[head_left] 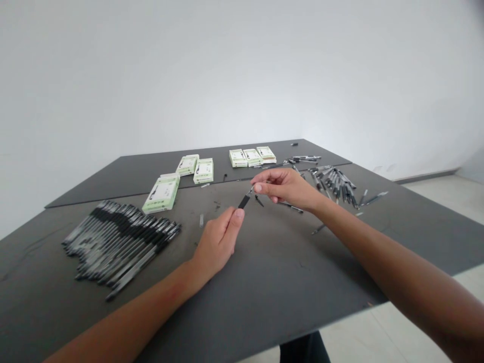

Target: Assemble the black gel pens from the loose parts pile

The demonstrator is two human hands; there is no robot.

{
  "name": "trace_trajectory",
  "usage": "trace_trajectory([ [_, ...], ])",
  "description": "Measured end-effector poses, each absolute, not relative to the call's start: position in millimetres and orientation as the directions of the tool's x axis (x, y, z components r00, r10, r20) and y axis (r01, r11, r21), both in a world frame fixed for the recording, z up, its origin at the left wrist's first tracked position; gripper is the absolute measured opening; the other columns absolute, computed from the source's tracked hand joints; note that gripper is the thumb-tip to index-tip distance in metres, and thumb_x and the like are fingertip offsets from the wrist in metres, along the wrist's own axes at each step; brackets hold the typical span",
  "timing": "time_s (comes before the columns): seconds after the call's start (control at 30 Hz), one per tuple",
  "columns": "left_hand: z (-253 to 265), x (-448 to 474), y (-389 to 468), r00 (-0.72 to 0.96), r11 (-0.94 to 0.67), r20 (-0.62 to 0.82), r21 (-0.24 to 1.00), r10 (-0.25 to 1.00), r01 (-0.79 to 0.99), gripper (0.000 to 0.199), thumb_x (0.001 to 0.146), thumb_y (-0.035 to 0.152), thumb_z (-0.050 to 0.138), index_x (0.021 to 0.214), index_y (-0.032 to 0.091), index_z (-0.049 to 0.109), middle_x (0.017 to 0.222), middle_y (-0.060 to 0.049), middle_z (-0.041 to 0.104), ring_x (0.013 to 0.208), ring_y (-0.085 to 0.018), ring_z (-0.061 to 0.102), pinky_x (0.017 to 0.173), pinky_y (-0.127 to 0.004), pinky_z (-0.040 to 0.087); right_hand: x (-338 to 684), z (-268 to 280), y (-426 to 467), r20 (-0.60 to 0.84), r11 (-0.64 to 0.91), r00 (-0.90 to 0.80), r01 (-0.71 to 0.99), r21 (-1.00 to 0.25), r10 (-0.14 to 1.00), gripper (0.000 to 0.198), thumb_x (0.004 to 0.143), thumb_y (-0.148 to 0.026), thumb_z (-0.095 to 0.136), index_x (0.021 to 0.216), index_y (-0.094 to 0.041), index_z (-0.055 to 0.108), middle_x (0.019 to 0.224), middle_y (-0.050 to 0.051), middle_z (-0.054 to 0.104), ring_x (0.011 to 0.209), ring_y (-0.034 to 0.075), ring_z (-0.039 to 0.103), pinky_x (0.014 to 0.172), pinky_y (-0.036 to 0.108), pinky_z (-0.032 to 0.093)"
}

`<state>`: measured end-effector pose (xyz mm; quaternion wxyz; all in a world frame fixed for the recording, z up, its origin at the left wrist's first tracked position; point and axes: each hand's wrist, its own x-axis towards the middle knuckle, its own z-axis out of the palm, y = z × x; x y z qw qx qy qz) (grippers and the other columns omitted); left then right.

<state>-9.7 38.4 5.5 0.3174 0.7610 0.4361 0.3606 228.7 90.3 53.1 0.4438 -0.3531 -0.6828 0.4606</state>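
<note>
My left hand [218, 239] is closed round a pen [244, 201], whose black grip section sticks out past the thumb and points up to the right. At the pen's tip, my right hand [285, 187] pinches with thumb and forefinger. Whether those fingers hold the tip itself or a small separate part is too small to tell. Just below the right hand lies a black pen cap [259, 200] on the dark table [264, 282]. To the left of my left hand, many pens [121, 237] are laid side by side in a slanted row.
Green and white boxes stand behind: one by the pen row [162, 193], two farther back [203, 171], several at the far middle [238, 158]. Loose pens [336, 184] are heaped right of my right hand. A small clear piece [201, 220] lies near my left hand.
</note>
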Motion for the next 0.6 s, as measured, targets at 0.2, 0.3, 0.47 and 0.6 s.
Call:
trace_trajectory([
  [0.2,6,-10,37,0.36,-0.448,0.298,0.763,0.884,0.467,0.053,0.111,0.063,0.035,0.074,0.025,0.041,0.052,0.007,0.046,0.051,-0.014,0.049,0.056,-0.029,0.034,237,54,91,0.257,0.301,-0.351,0.075,-0.951,0.9,0.037,0.083,-0.047,0.089,0.112,-0.025,0.085,0.065,-0.004,0.062,0.052,0.007,0.047,0.048,0.021,0.034],
  [0.3,6,-10,37,0.361,-0.464,0.316,0.751,0.877,0.469,0.052,0.111,0.06,0.035,0.074,0.025,0.04,0.054,0.007,0.045,0.052,-0.014,0.048,0.056,-0.029,0.032,242,55,89,0.243,0.302,-0.385,0.098,-0.948,0.89,0.036,0.089,-0.048,0.084,0.117,-0.025,0.084,0.057,-0.006,0.053,0.052,0.008,0.045,0.048,0.022,0.03],
  [0.47,3,-11,38,0.389,-0.501,0.337,0.724,0.857,0.475,0.05,0.112,0.055,0.038,0.073,0.023,0.04,0.058,0.007,0.041,0.055,-0.013,0.046,0.058,-0.029,0.03,243,61,85,0.271,0.347,-0.419,0.116,-0.931,0.867,0.03,0.091,-0.047,0.082,0.113,-0.027,0.085,0.064,-0.004,0.058,0.054,0.009,0.043,0.049,0.024,0.032],
  [0.6,3,-11,39,0.396,-0.511,0.344,0.714,0.852,0.479,0.048,0.112,0.052,0.04,0.073,0.023,0.038,0.061,0.008,0.038,0.056,-0.012,0.045,0.059,-0.028,0.028,243,65,84,0.284,0.366,-0.421,0.128,-0.922,0.862,0.027,0.089,-0.045,0.083,0.109,-0.027,0.086,0.068,-0.003,0.061,0.056,0.009,0.041,0.049,0.025,0.031],
])
